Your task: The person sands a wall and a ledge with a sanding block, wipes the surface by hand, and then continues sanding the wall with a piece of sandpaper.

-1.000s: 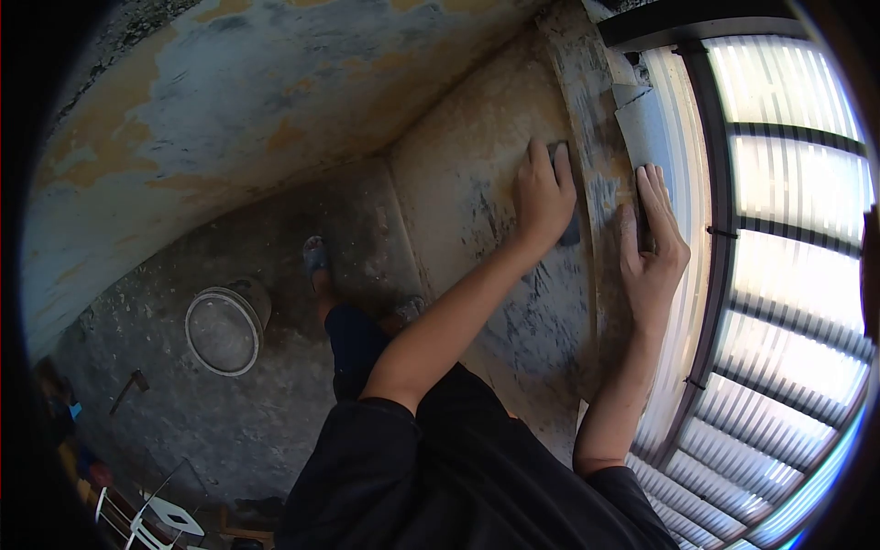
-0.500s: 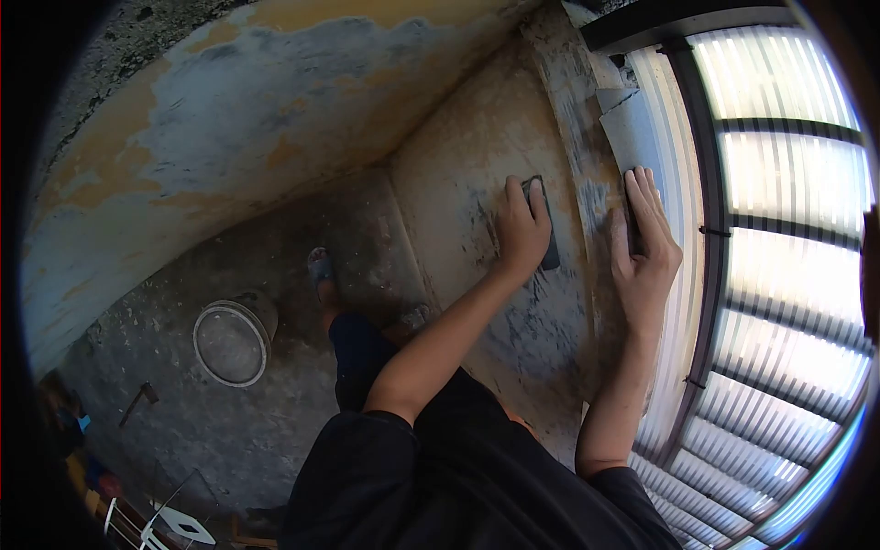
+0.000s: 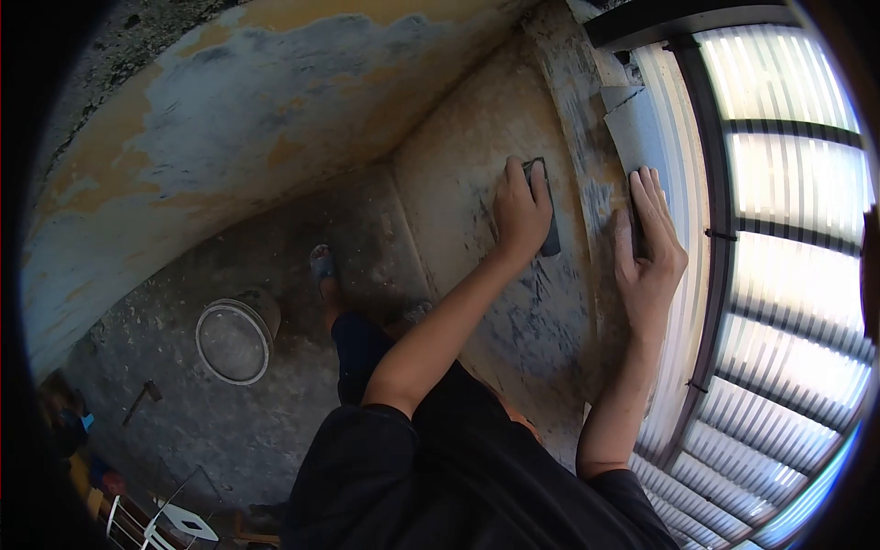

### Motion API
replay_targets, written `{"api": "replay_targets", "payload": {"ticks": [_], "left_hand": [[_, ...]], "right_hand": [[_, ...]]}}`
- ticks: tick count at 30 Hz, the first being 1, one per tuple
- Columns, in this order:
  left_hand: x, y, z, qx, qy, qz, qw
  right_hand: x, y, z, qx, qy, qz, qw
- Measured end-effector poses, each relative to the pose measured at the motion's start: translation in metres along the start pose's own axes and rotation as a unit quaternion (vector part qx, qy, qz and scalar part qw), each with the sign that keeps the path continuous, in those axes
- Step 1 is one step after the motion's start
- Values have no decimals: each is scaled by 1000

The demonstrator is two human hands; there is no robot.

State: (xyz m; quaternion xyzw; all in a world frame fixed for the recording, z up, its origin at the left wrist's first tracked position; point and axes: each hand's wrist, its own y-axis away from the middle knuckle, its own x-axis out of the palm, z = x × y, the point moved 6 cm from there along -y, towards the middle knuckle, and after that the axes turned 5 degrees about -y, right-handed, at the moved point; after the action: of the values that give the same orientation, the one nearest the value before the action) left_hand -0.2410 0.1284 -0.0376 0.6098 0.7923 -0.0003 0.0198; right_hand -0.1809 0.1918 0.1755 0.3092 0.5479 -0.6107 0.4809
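Note:
My left hand (image 3: 522, 213) is closed around a dark, flat sanding block (image 3: 551, 236), pressed to the lower wall (image 3: 486, 151). That wall is tan with grey and black smears. To the right, my right hand (image 3: 654, 257) lies on the ledge along the top of the wall, its fingers stretched out and its thumb apart on the near side. No tool shows in it. Beside its fingertips a pale, loose-looking sheet (image 3: 629, 133) lies along the ledge.
A round bucket (image 3: 267, 353) stands on the grey floor (image 3: 302, 412) to the left, and a hammer (image 3: 142, 400) lies beyond it. A patchy white and yellow wall (image 3: 247, 110) rises at the upper left. Corrugated translucent panels (image 3: 784, 266) behind dark bars line the right side.
My left hand has slid a little way up the wall with the sanding block. The right hand stays on the ledge; the whole view has shifted slightly.

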Motion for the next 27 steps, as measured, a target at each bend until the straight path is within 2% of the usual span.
{"api": "replay_targets", "payload": {"ticks": [2, 6, 9, 13, 16, 18, 20, 23, 25, 27], "left_hand": [[0, -36, -4, 43, -37, -56, 997], [-9, -141, -4, 77, -80, -97, 989], [-6, -104, -7, 51, -95, -65, 992], [0, 13, -2, 20, -50, -12, 998], [4, -19, 0, 20, -48, -12, 999], [-3, -83, -7, 77, -86, -71, 991], [-2, -145, 7, 102, -110, -81, 985], [-4, -129, -8, 80, -114, -85, 987], [-2, -77, -14, 93, -86, -55, 990], [-4, -14, -26, 23, -13, 12, 1000]], "right_hand": [[0, 1, -2, 7, 9, 3, 1000], [-1, 3, -2, 3, 9, -1, 1000], [-2, -1, 0, 2, 7, -3, 1000], [-1, 0, 0, 1, 4, 5, 1000], [0, -2, -1, -3, 10, 5, 1000], [1, -1, -1, -1, 11, 4, 1000], [-1, -1, 0, -1, 7, 4, 1000], [-1, -1, 0, 7, 6, 3, 1000], [-1, -1, 0, 7, 8, 2, 1000], [-1, -1, 0, 5, 11, 4, 1000]]}}
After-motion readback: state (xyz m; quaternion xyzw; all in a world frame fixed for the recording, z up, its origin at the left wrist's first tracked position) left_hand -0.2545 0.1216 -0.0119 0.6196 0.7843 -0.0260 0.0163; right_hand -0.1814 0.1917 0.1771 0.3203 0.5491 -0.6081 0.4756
